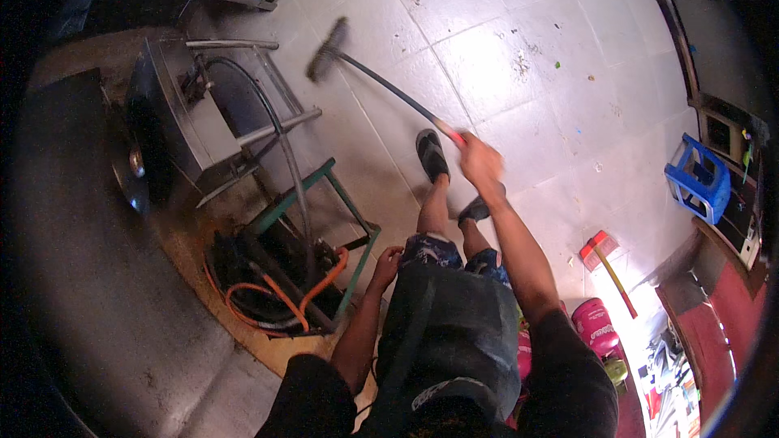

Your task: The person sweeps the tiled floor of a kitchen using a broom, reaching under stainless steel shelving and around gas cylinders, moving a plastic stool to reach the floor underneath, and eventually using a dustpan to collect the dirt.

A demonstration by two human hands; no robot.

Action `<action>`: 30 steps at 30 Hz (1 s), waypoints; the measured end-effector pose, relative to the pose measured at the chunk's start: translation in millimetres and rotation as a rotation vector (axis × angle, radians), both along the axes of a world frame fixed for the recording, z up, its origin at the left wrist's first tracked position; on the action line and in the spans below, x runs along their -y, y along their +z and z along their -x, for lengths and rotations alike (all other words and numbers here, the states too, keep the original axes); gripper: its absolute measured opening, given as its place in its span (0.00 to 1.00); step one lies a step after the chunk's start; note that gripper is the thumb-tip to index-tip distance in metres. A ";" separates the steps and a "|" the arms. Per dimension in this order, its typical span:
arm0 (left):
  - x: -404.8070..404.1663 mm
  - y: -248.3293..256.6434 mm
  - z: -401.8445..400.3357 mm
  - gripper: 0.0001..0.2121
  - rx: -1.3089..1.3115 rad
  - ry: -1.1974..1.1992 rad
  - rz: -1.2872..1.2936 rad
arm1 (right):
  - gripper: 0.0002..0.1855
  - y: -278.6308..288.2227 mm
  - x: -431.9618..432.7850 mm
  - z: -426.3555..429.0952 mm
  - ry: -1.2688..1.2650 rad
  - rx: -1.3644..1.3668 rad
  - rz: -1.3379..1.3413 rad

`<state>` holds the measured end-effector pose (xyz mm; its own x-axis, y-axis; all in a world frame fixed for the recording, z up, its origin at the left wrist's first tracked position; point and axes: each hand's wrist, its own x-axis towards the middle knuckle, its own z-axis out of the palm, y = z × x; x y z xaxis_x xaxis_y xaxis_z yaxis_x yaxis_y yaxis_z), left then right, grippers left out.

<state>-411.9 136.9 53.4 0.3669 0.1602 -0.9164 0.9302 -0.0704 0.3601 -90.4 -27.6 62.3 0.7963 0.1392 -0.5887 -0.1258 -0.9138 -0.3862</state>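
My right hand [482, 161] grips the red end of a long-handled broom [395, 90]. Its dark handle slants up and left to a wide bristled broom head [328, 52] on the pale tiled floor [505, 134]. The head looks a little blurred. My left hand [387, 263] hangs beside my left thigh with its fingers curled; whether they are fully closed is not plain. No object shows in it. Dark scraps [520, 67] and a green bit [557, 64] lie scattered on the tiles to the right of the broom head.
On the left stand a metal-framed stove [222, 128] with a hose and a green metal frame [316, 188] beside orange hoses [243, 292]. A blue plastic stool [700, 179], a red dustpan [599, 249] and pink gas cylinders [595, 325] are on the right.
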 end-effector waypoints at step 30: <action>-66.5 -41.2 -106.5 0.11 0.156 0.270 0.251 | 0.17 205.5 257.3 128.6 -0.194 -0.072 0.532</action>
<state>-305.5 203.4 12.3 0.4797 0.0486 -0.8761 0.8361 0.2774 0.4732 -219.0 -284.9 267.8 0.7326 -0.3364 -0.5916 -0.3199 -0.9375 0.1370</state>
